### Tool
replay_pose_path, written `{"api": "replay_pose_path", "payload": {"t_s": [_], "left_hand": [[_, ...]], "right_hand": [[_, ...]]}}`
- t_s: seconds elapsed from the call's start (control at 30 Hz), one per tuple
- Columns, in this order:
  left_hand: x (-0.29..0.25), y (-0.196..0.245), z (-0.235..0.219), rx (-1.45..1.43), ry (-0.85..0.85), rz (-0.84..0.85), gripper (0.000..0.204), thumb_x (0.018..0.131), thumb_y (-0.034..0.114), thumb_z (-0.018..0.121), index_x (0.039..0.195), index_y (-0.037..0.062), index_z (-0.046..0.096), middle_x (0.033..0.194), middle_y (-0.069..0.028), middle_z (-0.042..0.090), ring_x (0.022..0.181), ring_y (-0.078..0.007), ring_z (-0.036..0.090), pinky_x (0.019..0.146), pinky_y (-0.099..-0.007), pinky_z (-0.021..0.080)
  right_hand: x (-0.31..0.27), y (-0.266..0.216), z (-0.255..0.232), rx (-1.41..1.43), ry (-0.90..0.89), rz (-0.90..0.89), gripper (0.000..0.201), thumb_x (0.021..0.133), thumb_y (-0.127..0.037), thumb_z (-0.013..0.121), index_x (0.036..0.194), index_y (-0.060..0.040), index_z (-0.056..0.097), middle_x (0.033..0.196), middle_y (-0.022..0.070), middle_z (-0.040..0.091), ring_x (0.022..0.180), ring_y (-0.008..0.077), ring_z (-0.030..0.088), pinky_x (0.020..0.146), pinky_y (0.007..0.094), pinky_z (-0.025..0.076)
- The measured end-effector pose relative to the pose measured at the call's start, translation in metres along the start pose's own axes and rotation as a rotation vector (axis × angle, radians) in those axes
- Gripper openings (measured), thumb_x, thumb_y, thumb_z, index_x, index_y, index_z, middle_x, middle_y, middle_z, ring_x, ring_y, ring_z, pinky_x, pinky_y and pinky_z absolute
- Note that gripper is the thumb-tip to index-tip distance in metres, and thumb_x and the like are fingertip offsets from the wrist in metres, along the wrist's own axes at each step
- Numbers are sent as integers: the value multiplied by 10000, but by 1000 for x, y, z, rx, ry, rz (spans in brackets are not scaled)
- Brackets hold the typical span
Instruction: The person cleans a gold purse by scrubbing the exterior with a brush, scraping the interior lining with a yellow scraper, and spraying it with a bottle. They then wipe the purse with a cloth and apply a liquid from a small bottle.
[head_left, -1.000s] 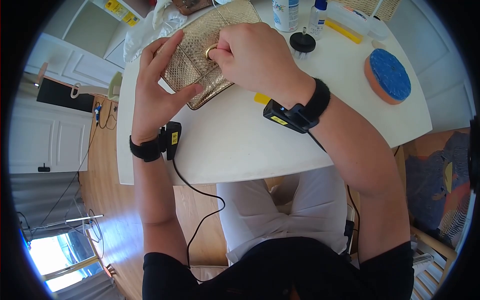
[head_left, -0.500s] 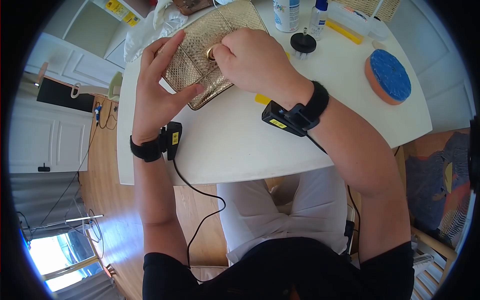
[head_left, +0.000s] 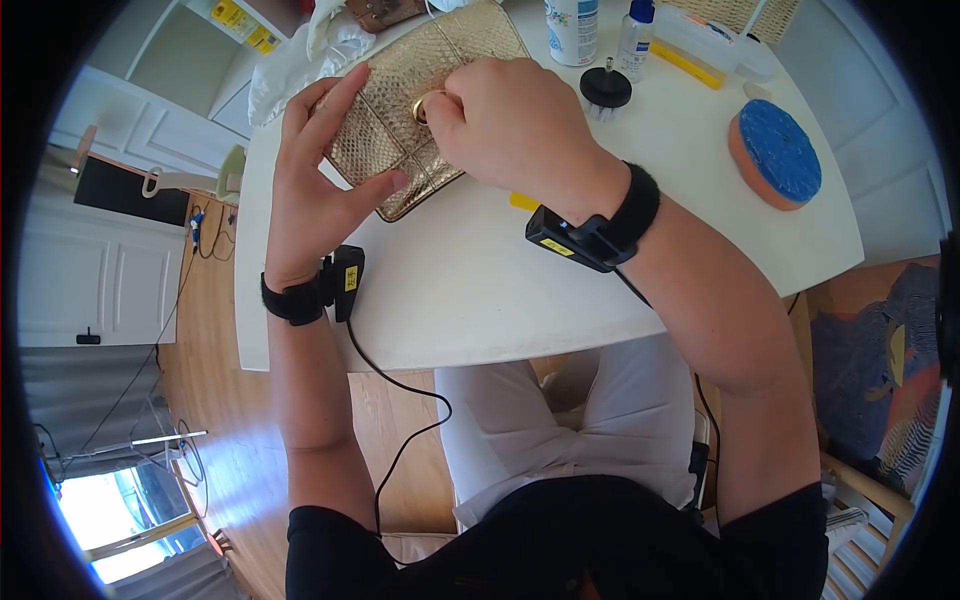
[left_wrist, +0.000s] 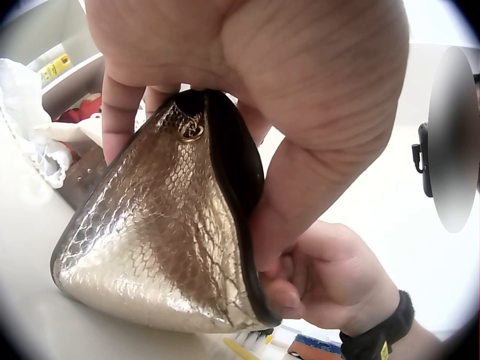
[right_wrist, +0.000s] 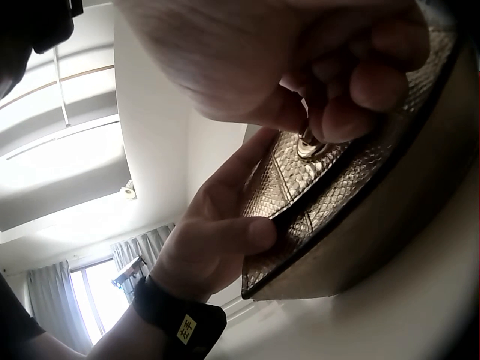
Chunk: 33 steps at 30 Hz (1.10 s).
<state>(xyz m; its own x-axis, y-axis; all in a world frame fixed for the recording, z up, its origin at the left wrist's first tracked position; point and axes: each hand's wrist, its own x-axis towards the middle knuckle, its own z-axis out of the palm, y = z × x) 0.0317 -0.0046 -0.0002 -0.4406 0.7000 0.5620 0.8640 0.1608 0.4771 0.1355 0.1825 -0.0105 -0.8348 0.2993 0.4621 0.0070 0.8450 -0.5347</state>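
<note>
A gold snakeskin-patterned handbag [head_left: 375,135] with dark edging stands on the white table [head_left: 450,290]. My left hand [head_left: 318,195] grips its left end, fingers behind and thumb on the front. My right hand [head_left: 520,125] has its fingers curled at the front and pinches the gold ring [head_left: 420,110] of the clasp between thumb and forefinger. In the right wrist view, the ring [right_wrist: 309,148] shows right under those fingertips. The left wrist view looks onto the bag's side panel [left_wrist: 150,240], with a small metal ring [left_wrist: 191,133] near its top.
A black round brush [head_left: 606,88], a spray can [head_left: 572,32] and a blue-capped bottle [head_left: 636,42] stand right of the bag. Farther right lies a blue-and-orange round pad [head_left: 778,152]. White plastic [head_left: 300,78] and a brown bag [head_left: 385,10] lie behind. Cables run from both wrist cameras.
My right hand has dipped slightly at the clasp, its knuckles lower than a second ago. The left hand and the handbag keep nearly the same place.
</note>
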Motion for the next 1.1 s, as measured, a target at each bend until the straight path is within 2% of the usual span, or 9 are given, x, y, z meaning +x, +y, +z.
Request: {"api": "replay_pose_path", "payload": {"t_s": [0.13,0.2,0.3,0.33,0.4,0.77,1.1], "left_hand": [[0,0,0,-3,-5,-14,922,588,45,889,1447,172,582,1353,-86,521,1161,-217,575,924,-325,495],[0,0,0,1,-1,-11,921,588,46,889,1448,172,581,1354,-86,520,1152,-215,576,923,-326,495],[0,0,-1,12,-4,-15,922,589,44,888,1449,172,580,1355,-87,517,1148,-214,577,928,-329,496],[0,1,-1,16,-10,-22,923,589,42,887,1449,172,579,1355,-87,516,1152,-216,576,935,-331,497],[0,0,0,8,-8,-23,924,590,38,887,1450,172,578,1354,-89,515,1161,-218,576,939,-333,497],[0,-1,1,-20,-1,-12,922,593,34,887,1451,165,576,1351,-91,515,1192,-229,570,957,-341,496],[0,-3,0,-13,-6,-20,928,592,40,891,1456,156,572,1344,-72,519,1144,-199,569,914,-315,487]], "right_hand": [[1,3,-3,-6,62,-39,304,856,-288,637,728,-29,731,715,181,697,689,354,704,653,462,575],[1,5,-1,-31,138,-110,282,827,-323,764,709,-76,691,626,106,666,592,307,668,574,408,533],[0,5,-3,-49,112,-155,271,811,-326,786,731,-83,696,638,98,671,599,297,671,573,394,532],[0,5,-3,-50,112,-156,271,811,-326,786,731,-83,696,638,98,671,599,297,671,573,394,532],[1,5,-4,-35,93,-161,251,808,-286,720,760,-41,728,668,150,683,660,337,702,604,448,568],[0,5,0,-60,87,-214,223,862,-283,723,820,-65,696,704,130,690,712,316,710,614,448,561],[0,8,3,-149,94,-283,172,895,-244,681,848,-84,724,718,129,703,722,313,720,638,432,565]]}}
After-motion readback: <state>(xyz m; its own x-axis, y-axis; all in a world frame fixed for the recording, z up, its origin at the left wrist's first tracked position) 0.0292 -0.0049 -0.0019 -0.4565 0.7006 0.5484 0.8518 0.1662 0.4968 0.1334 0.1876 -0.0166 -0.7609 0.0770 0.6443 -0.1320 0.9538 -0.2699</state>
